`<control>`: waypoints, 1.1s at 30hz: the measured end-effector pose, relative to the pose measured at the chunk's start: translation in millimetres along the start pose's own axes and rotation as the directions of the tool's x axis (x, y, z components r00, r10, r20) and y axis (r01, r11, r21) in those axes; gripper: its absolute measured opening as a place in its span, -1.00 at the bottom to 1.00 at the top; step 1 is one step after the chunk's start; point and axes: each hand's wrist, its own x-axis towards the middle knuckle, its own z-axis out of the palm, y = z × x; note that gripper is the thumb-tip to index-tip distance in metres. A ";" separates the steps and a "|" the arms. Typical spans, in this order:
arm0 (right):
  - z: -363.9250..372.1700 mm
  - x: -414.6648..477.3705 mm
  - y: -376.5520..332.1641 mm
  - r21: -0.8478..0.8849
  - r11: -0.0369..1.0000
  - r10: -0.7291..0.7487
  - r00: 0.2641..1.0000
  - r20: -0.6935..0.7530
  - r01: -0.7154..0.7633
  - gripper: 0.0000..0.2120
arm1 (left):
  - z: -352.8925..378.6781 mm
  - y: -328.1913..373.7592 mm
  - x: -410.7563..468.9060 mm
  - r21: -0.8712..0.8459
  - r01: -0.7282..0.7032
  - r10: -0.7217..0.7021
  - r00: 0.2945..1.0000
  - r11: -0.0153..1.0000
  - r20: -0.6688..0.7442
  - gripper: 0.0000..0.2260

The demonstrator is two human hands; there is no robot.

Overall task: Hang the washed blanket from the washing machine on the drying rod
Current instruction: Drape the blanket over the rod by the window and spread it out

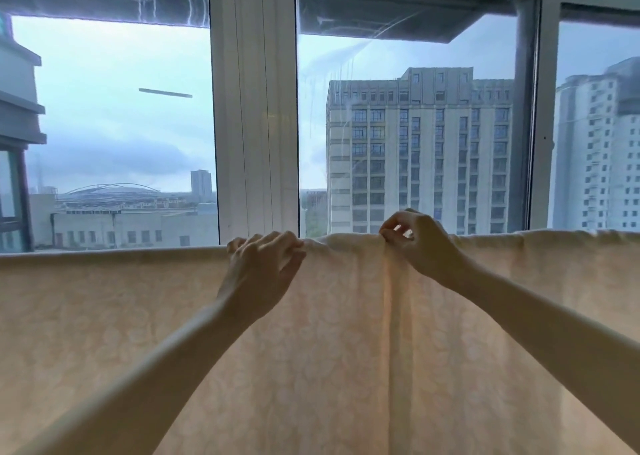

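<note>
**Gripping the blanket (131, 323) along its top fold with both hands**

Your left hand (261, 264) has its fingers curled over the blanket's top edge, with the thumb on the near side, so it holds the cloth there. Your right hand (420, 243), near it on the same edge, pinches a gathered ridge of cloth between thumb and fingertips. A vertical crease runs straight down from that pinch.

The blanket is pale cream with a faint pattern. It hangs spread across the whole width of your view, in front of the window frame (254, 108). Its top fold sits a little higher to the right of your hands than to the left. Whatever carries it is hidden under the fold. A tall grey building (419, 150) stands beyond the glass.
</note>
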 end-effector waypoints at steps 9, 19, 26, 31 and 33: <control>10.6 -9.0 -3.8 -0.059 0.994 -0.086 0.993 0.080 0.090 -0.78 | -11.1 -4.8 3.4 -0.225 0.111 -0.128 0.990 0.968 -0.064 -0.70; -2.4 0.8 -6.7 0.171 0.977 0.110 0.987 0.114 -0.128 -0.87 | -14.4 -8.0 -1.5 -0.102 0.057 -0.056 0.998 0.993 0.008 -0.80; -10.1 8.0 2.8 0.387 0.883 0.269 0.962 0.044 -0.264 -0.86 | -2.1 2.8 1.3 0.080 -0.026 0.019 0.996 0.996 0.082 -0.74; -17.0 5.9 11.2 0.228 0.955 0.191 0.982 0.016 -0.189 -0.86 | 12.1 21.0 12.5 0.046 -0.132 0.127 0.987 0.990 0.097 -0.72; -19.7 3.7 16.3 0.055 0.993 0.101 0.994 0.048 -0.104 -0.87 | 20.0 30.2 14.9 0.039 -0.151 0.147 0.985 0.988 0.092 -0.70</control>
